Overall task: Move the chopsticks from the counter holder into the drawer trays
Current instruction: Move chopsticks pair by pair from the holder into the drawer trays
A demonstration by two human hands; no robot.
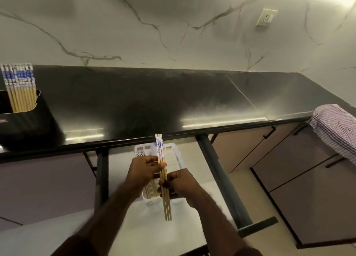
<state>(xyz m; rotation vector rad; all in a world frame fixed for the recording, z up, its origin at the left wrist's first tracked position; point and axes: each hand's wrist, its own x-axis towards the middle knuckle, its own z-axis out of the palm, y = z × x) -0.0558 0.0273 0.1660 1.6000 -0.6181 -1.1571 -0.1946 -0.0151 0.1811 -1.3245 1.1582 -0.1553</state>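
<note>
Chopsticks [163, 176], 2 or 3 pressed side by side, sit in both my hands above the open drawer [194, 198], patterned ends toward the counter [154, 101]. My left hand [143, 173] pinches them near the middle, thumb on top; my right hand [180, 182] curls round the plain wooden part just below. Under my hands lies a white tray [173, 155] with a few chopsticks already in it. More stand in the black holder [27, 124] at the counter's left end. At right, a striped cloth [335, 130] hangs over the edge.
</note>
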